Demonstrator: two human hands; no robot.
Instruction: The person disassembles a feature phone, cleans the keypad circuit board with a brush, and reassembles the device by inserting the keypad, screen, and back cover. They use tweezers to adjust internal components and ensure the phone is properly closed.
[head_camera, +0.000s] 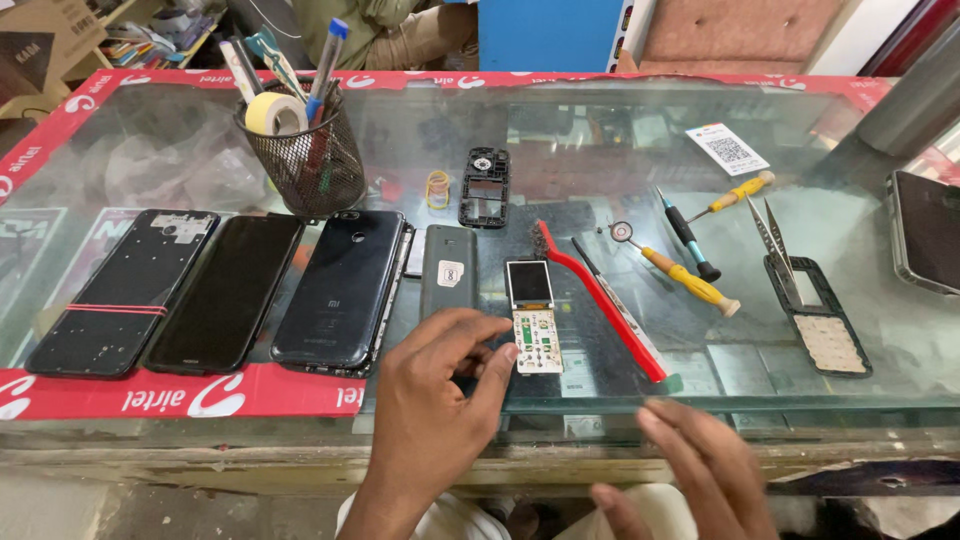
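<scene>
- Our left hand's fingers (490, 345) are curled half-open, thumb and forefinger tips just touching the lower left edge of the bare phone board (533, 318), nothing properly gripped yet; a pinch this light could let the board skid on the glass surface (860, 230).
- Our right hand (690, 470), at 5 o'clock from the board, hovers spread open and blurred, holding nothing; swept forward, it might knock the red brush (600, 300).
- The board lies near the front edge of the surface, small screen uppermost, so a nudge toward 6 o'clock may tip it off.
- At 9 o'clock, the grey phone back (447, 268) and three dark handsets (225, 290) crowd our left wrist; a careless elbow could shove them.
- At 2 o'clock, yellow-handled screwdrivers (690, 278) and tweezers (775, 240) resting on a keypad frame (820, 320) could roll or scratch.
- At 11 o'clock, the mesh tool cup (303, 150) looks top-heavy.
</scene>
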